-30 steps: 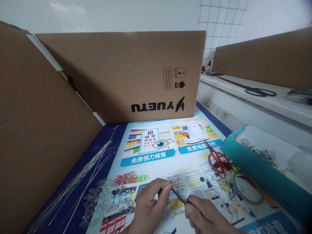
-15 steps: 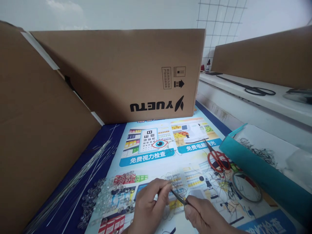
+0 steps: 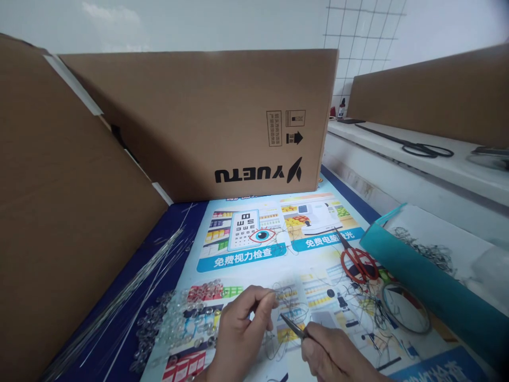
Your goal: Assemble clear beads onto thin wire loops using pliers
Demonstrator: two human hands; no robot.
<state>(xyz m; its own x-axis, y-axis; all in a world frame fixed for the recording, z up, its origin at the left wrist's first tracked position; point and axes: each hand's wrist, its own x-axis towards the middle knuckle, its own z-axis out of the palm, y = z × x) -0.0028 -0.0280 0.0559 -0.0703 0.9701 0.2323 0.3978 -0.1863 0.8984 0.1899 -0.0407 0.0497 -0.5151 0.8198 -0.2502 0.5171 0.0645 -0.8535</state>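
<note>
At far left we log a leaning cardboard panel (image 3: 59, 212) hiding whatever lies behind it, then thin wire rods (image 3: 131, 289) and clear beads (image 3: 175, 318) on the printed mat (image 3: 246, 249). Bottom centre, our left hand (image 3: 238, 339), wrist cut off by the frame, pinches a fine wire loop (image 3: 288, 305), barely legible. Our right hand (image 3: 338, 358), also cropped, is closed around dark tweezers (image 3: 294, 328). Further right: red scissors (image 3: 358, 262), a teal tray (image 3: 421, 286).
</note>
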